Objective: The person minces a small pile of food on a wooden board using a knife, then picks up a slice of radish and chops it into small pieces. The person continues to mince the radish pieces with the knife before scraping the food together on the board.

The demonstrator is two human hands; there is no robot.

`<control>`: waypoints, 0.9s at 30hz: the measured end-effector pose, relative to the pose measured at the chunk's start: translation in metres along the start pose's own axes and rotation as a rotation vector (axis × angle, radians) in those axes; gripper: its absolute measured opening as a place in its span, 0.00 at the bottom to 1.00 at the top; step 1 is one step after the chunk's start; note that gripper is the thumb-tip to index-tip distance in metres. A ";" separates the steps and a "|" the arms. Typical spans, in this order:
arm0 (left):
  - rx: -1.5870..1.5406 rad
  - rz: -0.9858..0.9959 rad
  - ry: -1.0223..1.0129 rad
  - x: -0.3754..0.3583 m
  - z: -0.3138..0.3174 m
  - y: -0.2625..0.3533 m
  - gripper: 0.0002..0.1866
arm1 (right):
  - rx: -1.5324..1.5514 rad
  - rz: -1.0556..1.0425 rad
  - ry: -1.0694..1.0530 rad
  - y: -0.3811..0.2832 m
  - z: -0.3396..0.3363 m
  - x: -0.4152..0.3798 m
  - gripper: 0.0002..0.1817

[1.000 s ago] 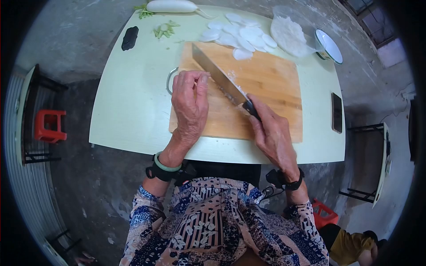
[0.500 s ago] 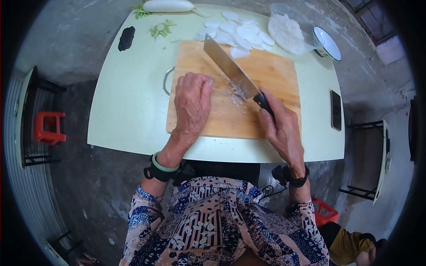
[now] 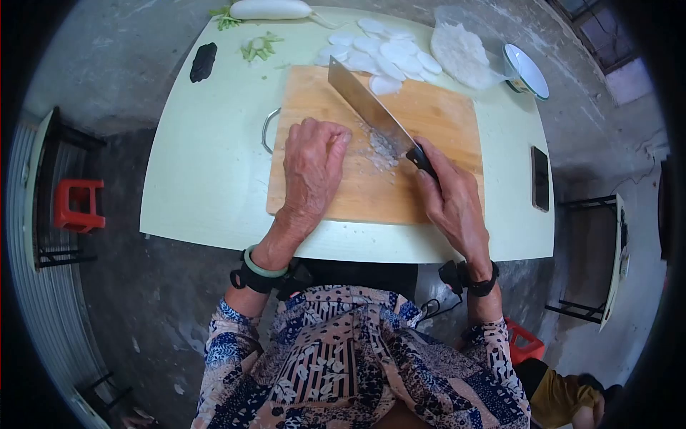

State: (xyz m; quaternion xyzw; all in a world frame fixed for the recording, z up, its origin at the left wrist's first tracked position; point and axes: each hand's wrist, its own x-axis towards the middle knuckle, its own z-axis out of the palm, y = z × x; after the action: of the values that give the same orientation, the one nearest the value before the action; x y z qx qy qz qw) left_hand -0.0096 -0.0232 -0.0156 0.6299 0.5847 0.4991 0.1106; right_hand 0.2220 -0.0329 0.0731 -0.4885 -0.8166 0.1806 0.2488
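Note:
My right hand (image 3: 453, 201) grips the black handle of a cleaver (image 3: 371, 106). The broad blade slants up and left across the wooden cutting board (image 3: 421, 204). Finely chopped pale bits (image 3: 384, 151) lie in a small heap beside the blade, on its near side; their kind is not clear. Left of the heap, my left hand (image 3: 312, 168) is curled into a loose fist over the board, with nothing showing from it. Thin round slices of white radish (image 3: 400, 53) spread along the board's far edge, one of them (image 3: 386, 85) resting on the board.
A whole white radish (image 3: 271, 9) and cut green stems (image 3: 261, 46) lie at the back left, near a black object (image 3: 204, 62). A clear bowl of shredded white food (image 3: 461, 50), an enamel bowl (image 3: 527, 70) and a phone (image 3: 540, 178) are on the right. A person (image 3: 568, 400) is behind, lower right.
My left hand has shifted slightly right, toward the chopped bits. The cleaver's handle end has moved a little up and left, and more of the bits show beside the blade.

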 end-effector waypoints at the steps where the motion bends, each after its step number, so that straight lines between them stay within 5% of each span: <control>1: 0.004 -0.003 0.005 0.001 0.000 -0.001 0.04 | 0.002 -0.006 -0.003 -0.001 0.001 0.001 0.25; 15: -0.013 -0.008 -0.041 -0.001 0.001 0.002 0.04 | 0.012 0.137 -0.046 0.004 -0.008 -0.004 0.26; 18: -0.002 0.007 -0.049 -0.001 0.001 0.002 0.04 | 0.007 -0.066 0.066 0.009 -0.003 0.008 0.25; 27: 0.003 0.000 -0.063 -0.001 0.000 0.003 0.04 | -0.026 -0.112 0.040 0.016 0.000 0.028 0.24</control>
State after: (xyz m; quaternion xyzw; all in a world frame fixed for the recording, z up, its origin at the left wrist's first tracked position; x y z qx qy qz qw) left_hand -0.0081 -0.0248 -0.0140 0.6456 0.5815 0.4781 0.1280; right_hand 0.2217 -0.0005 0.0706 -0.4486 -0.8398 0.1462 0.2685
